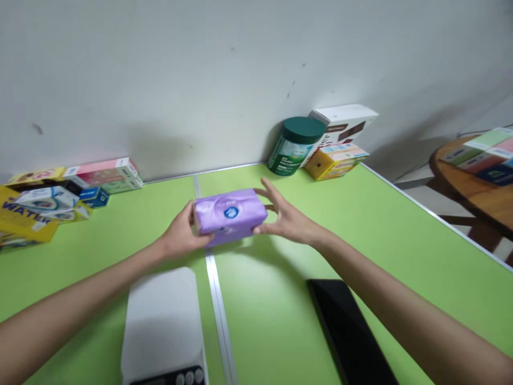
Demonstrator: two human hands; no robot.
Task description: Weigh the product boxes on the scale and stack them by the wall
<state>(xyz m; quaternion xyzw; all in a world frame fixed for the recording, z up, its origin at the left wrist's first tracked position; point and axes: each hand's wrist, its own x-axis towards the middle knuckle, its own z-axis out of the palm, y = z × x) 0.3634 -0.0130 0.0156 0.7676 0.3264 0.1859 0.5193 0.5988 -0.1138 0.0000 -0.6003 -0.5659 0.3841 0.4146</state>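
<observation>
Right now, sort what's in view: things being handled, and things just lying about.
Being handled:
purple rectangular plastic pack, between left hand and right hand

Apparently just lying about:
white flat slab with buttons
black rectangular slab
green cylindrical tub
yellow box lettered WATER
other printed boxes

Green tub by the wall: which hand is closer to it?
Right. The right hand is in front of the green tub, at the right end of the purple pack; the left hand is farther away, at the pack's other end.
</observation>
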